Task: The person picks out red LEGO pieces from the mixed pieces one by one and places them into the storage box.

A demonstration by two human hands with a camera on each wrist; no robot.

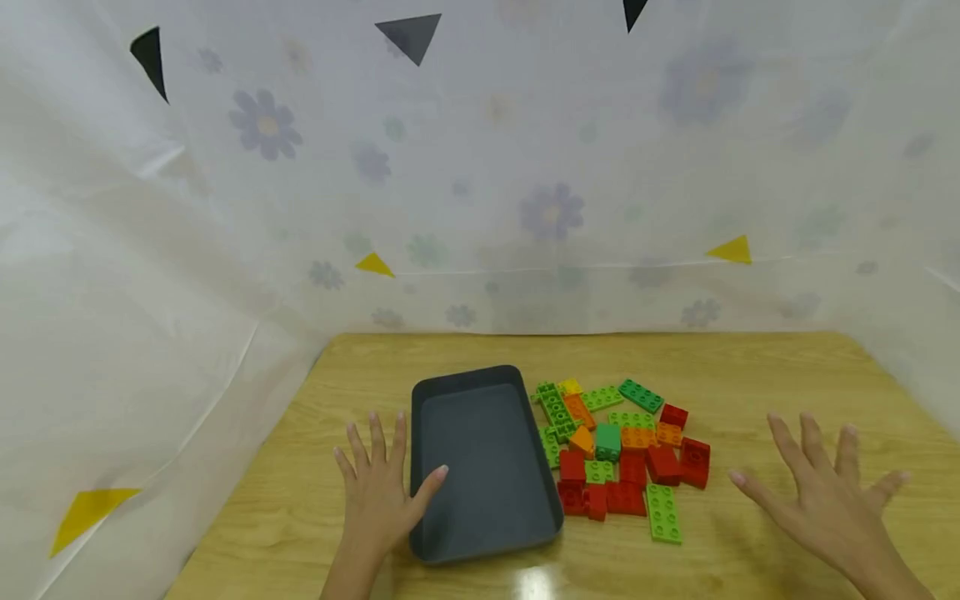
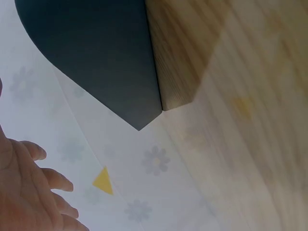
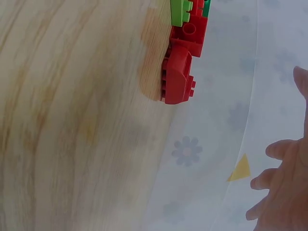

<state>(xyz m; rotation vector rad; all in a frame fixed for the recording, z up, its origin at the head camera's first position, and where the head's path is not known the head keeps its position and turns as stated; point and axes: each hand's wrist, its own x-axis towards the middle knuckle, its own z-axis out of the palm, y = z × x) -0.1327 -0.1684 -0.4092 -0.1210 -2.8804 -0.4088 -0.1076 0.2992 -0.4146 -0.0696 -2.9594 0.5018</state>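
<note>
A dark grey rectangular tray [image 1: 480, 467] lies on the table, left of a loose pile of toy building bricks. Red bricks [image 1: 663, 465], light green bricks [image 1: 663, 513], orange bricks [image 1: 638, 438] and a dark green brick [image 1: 641, 395] make up most of the pile. My left hand [image 1: 381, 492], fingers spread, is at the tray's left side, its thumb overlapping the rim in the head view; contact is unclear. To the right of the bricks, my right hand [image 1: 828, 504] spreads its fingers and holds nothing. The right wrist view shows a red brick [image 3: 178, 77] apart from that hand.
The wooden table [image 1: 300, 467] carries the tray and bricks. White flower-printed sheeting [image 1: 480, 167] rises behind it and at both sides. Yellow triangles [image 1: 731, 250] and black triangles [image 1: 411, 35] mark the sheeting.
</note>
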